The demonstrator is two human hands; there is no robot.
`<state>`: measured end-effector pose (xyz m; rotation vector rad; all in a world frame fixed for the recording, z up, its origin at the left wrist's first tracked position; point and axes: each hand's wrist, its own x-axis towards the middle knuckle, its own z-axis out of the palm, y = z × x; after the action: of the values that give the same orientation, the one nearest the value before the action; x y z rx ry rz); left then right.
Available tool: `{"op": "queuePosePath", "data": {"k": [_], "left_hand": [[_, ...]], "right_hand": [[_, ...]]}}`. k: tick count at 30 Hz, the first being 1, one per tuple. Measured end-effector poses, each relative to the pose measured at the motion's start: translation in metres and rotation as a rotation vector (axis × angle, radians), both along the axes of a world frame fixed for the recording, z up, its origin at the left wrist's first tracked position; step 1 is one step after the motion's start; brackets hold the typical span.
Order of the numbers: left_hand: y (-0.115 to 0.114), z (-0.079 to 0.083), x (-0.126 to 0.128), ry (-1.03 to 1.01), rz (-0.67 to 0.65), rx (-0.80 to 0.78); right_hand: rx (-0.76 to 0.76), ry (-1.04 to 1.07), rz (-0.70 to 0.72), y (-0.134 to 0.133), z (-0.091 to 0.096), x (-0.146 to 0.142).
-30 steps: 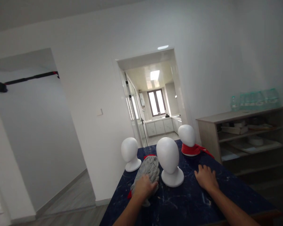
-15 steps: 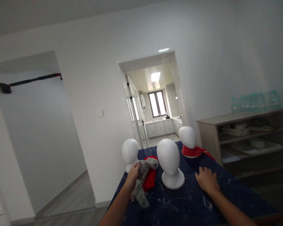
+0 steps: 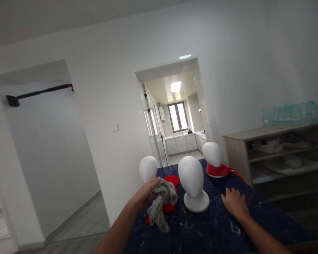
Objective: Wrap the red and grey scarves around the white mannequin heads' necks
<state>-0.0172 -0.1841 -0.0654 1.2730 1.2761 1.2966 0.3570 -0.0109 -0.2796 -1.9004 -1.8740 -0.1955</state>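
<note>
My left hand (image 3: 147, 192) grips a crumpled grey scarf (image 3: 159, 208), which hangs down at the left side of the table. Beneath and behind it lies a red cloth (image 3: 172, 180), partly covered. Directly to the right stands a white mannequin head (image 3: 191, 176) on a round base. Another white head (image 3: 147, 168) is behind my left hand, its base hidden. The far right mannequin head (image 3: 212, 154) has a red scarf (image 3: 217, 170) around its neck, one end trailing to the right. My right hand (image 3: 235, 201) rests on the tabletop with fingers spread, holding nothing.
The dark blue marbled table (image 3: 201, 229) stretches away toward a doorway into a kitchen. At the right, a wooden shelf unit (image 3: 235, 151) carries shrink-wrapped water bottles (image 3: 294, 113) and a single bottle (image 3: 266, 118). A white wall (image 3: 106, 95) rises on the left.
My left hand has shifted slightly toward me, and the grey scarf is bunched differently in its grip. My right hand stays on the table. The view has turned slightly left.
</note>
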Motion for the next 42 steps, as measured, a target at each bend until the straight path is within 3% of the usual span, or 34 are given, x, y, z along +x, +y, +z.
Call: {"op": "queuePosePath", "data": {"k": [4, 7, 9, 11, 14, 18, 22, 25, 29, 33, 36, 39, 42], "left_hand": [[-0.021, 0.014, 0.010, 0.090, -0.212, -0.063], [-0.030, 0.018, 0.016, 0.097, -0.245, -0.110], [-0.033, 0.017, 0.021, 0.057, -0.292, -0.136], [-0.033, 0.012, 0.028, 0.008, -0.327, -0.130], [-0.030, -0.002, 0.040, -0.007, -0.332, -0.119], [-0.026, -0.023, 0.056, 0.037, -0.378, -0.112], [-0.026, -0.047, 0.063, 0.036, -0.409, -0.070], [-0.027, -0.075, 0.061, 0.110, -0.344, -0.144], [-0.034, -0.125, 0.053, 0.192, -0.210, -0.248], [-0.048, -0.170, 0.044, 0.195, -0.220, -0.190], [-0.060, -0.190, 0.039, 0.237, -0.247, -0.149], [-0.070, -0.202, 0.037, 0.546, -0.087, -0.114], [-0.071, -0.214, 0.039, 0.991, 0.041, 0.161]], "right_hand": [[0.065, 0.182, 0.022, 0.000, 0.009, 0.013], [0.341, 0.462, -0.028, -0.012, 0.028, 0.023], [0.518, 0.641, 0.041, -0.037, 0.045, 0.016], [0.492, 0.787, 0.303, -0.074, 0.060, -0.008], [0.150, 0.832, 0.768, -0.135, 0.080, -0.060], [0.020, 0.964, 0.925, -0.176, 0.095, -0.113], [-0.017, 0.926, 0.942, -0.172, 0.088, -0.126], [-0.065, 0.895, 0.928, -0.164, 0.072, -0.122], [-0.177, 0.843, 0.980, -0.162, 0.053, -0.103], [-0.227, 0.704, 1.021, -0.165, 0.049, -0.077], [-0.287, 0.658, 1.026, -0.166, 0.051, -0.061], [-0.339, 0.647, 1.057, -0.165, 0.052, -0.052], [-0.346, 0.655, 1.090, -0.166, 0.053, -0.051]]}}
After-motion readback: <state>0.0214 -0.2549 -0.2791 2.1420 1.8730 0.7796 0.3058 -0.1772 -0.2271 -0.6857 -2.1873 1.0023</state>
